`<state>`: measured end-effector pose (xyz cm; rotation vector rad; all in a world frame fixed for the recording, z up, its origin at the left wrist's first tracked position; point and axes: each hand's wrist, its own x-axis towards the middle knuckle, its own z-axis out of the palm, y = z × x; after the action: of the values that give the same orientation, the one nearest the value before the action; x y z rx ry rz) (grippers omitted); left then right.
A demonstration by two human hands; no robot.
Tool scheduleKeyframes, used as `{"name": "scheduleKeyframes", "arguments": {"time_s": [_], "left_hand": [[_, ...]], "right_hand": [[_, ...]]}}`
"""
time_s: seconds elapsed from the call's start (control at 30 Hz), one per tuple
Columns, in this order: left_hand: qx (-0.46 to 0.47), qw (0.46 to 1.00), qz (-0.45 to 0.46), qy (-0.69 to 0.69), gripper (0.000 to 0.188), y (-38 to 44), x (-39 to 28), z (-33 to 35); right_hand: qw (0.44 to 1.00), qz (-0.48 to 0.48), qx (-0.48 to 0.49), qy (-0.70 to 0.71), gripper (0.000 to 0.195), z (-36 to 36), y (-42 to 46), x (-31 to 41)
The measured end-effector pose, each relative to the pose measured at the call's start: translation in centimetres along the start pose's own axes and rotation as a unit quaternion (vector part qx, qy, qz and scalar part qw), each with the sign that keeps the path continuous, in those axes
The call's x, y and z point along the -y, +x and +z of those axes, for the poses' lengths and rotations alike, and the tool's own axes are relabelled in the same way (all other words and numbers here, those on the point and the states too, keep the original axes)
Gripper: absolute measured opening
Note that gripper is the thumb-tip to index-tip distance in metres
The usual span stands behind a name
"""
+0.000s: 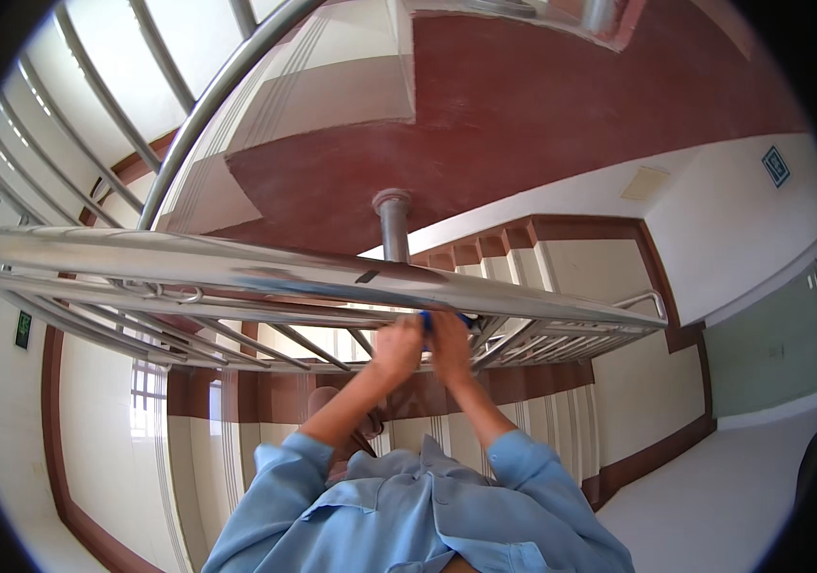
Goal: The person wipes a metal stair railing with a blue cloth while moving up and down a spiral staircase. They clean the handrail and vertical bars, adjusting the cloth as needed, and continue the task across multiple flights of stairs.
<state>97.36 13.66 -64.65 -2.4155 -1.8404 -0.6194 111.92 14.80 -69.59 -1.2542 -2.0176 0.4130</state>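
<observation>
A shiny metal handrail (308, 276) crosses in front of me, with thinner metal bars below it. My left hand (400, 349) and my right hand (449, 344) are close together just under the top rail, slightly right of the middle. Between and behind the fingers shows a blue item, perhaps a cloth (444, 320); my right hand is closed around part of it. The left fingers are blurred, so whether they grip the blue item or a bar cannot be told. A small dark mark (367, 276) lies on the top rail.
Stairs with brown edging (508, 437) run beneath and behind the railing. A curved metal banister (193, 122) rises at the upper left. A metal post (395, 225) stands beyond the rail by a dark red surface (508, 93). A grey-green door (766, 344) is at the right.
</observation>
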Motion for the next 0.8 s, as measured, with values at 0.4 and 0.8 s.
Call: {"name": "scheduleKeyframes", "arguments": {"time_s": [0.4,0.8], "left_hand": [[-0.092,0.988,-0.127,-0.015,0.017,-0.8,3.0,-4.7],[0.078,0.994,0.041,0.071,0.016,2.5,-2.9,1.4]], "right_hand": [[0.993,-0.055,-0.055,0.085,0.033,3.0,4.4,6.5],[1.0,0.011,-0.016,-0.016,0.037,0.2,0.2,-2.3]]}}
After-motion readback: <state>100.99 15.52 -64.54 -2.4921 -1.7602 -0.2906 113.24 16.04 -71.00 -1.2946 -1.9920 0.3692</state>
